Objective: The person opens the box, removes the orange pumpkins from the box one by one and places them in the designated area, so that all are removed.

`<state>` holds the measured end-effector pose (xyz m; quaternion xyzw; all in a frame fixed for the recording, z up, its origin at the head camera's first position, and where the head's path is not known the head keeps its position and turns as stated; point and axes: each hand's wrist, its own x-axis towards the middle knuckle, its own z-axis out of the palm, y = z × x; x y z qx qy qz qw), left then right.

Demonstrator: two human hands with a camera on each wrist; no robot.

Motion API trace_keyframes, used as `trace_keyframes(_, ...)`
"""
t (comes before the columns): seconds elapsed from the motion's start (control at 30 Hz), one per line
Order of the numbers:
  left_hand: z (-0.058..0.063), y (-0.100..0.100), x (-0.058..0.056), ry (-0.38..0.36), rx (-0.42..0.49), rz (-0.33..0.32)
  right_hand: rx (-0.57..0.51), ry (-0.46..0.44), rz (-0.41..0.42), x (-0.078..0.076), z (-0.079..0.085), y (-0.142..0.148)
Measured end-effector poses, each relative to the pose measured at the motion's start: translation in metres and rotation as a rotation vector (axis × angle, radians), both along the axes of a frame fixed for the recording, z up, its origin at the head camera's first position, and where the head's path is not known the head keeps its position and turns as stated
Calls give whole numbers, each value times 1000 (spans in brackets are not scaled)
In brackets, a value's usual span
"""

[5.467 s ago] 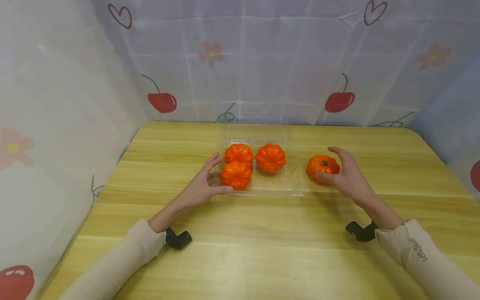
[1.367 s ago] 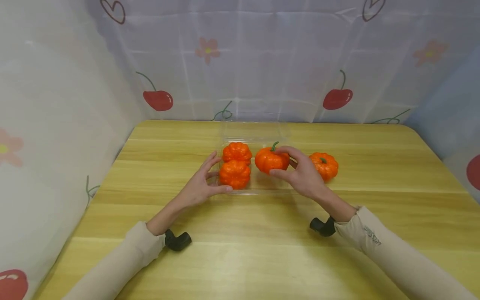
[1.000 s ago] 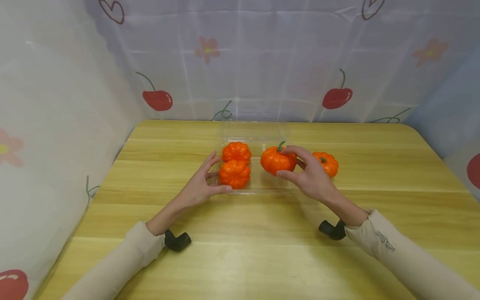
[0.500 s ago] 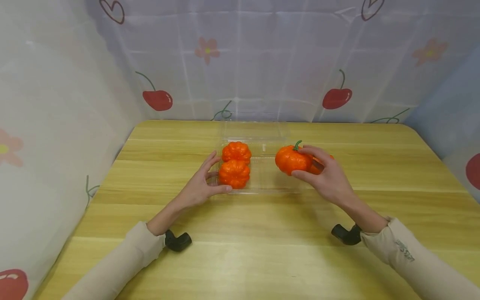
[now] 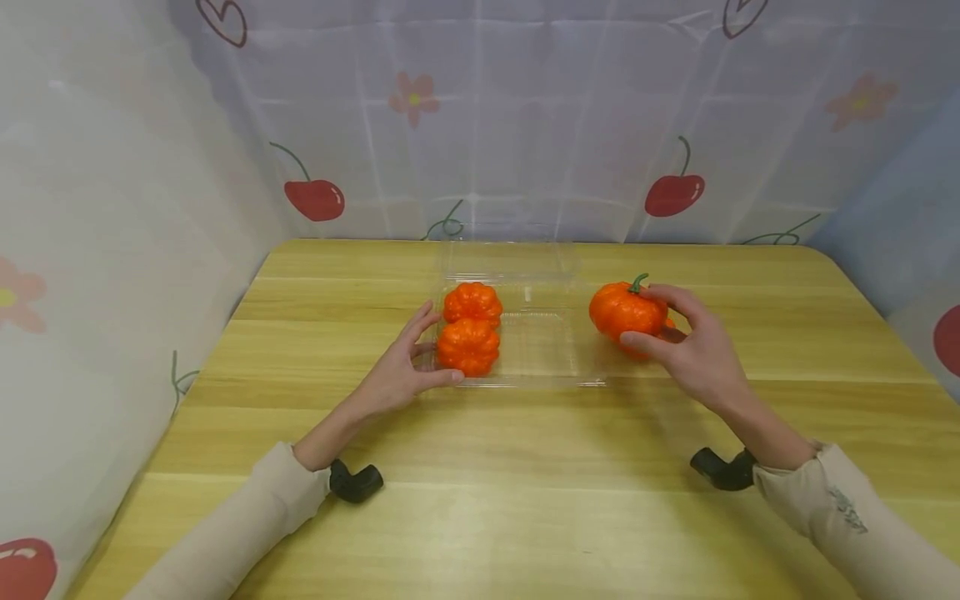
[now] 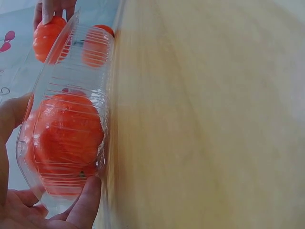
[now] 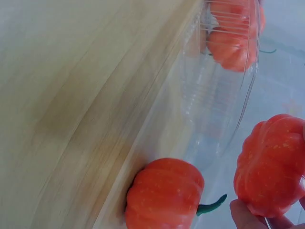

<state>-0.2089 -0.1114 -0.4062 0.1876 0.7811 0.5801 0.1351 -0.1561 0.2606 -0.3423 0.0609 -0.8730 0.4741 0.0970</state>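
Note:
My left hand (image 5: 393, 367) holds the left end of a clear plastic clamshell box (image 5: 536, 383), thumb at the front, fingers round the side. Inside, at the left, two orange toy pumpkins lie with ribbed undersides up: a rear pumpkin (image 5: 472, 302) and a front pumpkin (image 5: 468, 348). My right hand (image 5: 697, 350) grips a third pumpkin (image 5: 624, 308) by its side, green stem up, raised just right of the box. Below and behind it, a further pumpkin (image 7: 164, 195) with a green stem rests on the table; the head view mostly hides it.
The box's transparent lid (image 5: 506, 260) stands folded back towards the rear curtain (image 5: 525, 125), which has cherry prints. All of this is on a light wooden table (image 5: 510, 500). Black wrist mounts (image 5: 356, 482) stick out from both sleeves.
The right hand has left the pumpkin on the table, taken one from the box's right side, lifted it out and carried it right. The left hand has stayed at the box.

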Motion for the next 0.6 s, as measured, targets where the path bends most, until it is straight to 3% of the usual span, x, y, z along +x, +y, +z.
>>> trace_keyframes(0.6,1,0,1,-6,10,1,-23,11,-177,9,-9,41)
